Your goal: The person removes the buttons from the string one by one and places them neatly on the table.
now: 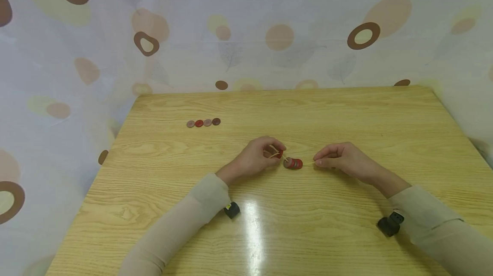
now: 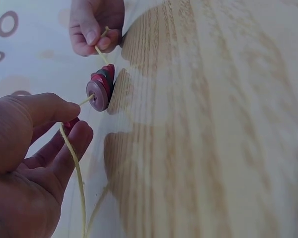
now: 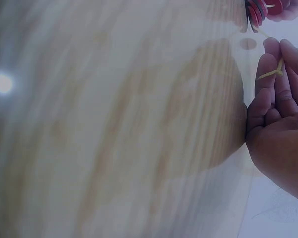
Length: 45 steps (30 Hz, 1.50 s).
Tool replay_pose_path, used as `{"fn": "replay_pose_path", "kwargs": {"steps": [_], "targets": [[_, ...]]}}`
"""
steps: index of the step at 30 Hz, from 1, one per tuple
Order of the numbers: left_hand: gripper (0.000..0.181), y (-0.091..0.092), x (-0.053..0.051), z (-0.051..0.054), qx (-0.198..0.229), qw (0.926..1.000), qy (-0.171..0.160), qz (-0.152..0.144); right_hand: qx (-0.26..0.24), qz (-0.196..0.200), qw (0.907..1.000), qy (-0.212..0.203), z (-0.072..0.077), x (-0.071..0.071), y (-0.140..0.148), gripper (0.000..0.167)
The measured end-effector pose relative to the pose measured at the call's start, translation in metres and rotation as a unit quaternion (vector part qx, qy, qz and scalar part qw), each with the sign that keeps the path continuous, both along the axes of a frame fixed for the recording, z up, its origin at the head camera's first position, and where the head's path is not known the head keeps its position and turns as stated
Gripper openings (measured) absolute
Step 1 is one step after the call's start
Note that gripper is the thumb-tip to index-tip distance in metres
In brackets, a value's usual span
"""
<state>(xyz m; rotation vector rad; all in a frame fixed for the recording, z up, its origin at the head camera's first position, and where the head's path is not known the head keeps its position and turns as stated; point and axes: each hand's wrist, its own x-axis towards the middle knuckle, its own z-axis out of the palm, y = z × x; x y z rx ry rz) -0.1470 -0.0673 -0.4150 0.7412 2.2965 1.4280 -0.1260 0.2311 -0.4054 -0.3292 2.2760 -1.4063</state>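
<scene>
My left hand point(image 1: 258, 154) pinches a red button point(image 1: 280, 154) with a yellow string point(image 2: 78, 171) running through it; the loose length hangs down in the left wrist view. Further along the string, several red, grey and pinkish buttons point(image 1: 293, 163) sit threaded in an overlapping stack, low over the table between both hands. On the other side, my right hand point(image 1: 346, 160) pinches the string near its knotted end point(image 3: 279, 72), between thumb and forefinger. Part of the red button is hidden behind the left fingertips.
Several loose buttons point(image 1: 203, 123) lie in a row towards the back left of the wooden table point(image 1: 327, 117). A patterned cloth point(image 1: 246, 19) hangs behind the table and along its left side.
</scene>
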Motion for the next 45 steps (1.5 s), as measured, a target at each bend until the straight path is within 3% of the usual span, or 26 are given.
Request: {"fn": "replay_pose_path", "kwargs": {"steps": [45], "targets": [[0.030,-0.018,0.001,-0.001,0.007,0.9995,0.009,0.029,0.005,0.004,1.0000,0.007,0.001,0.000,0.003,0.027]]}}
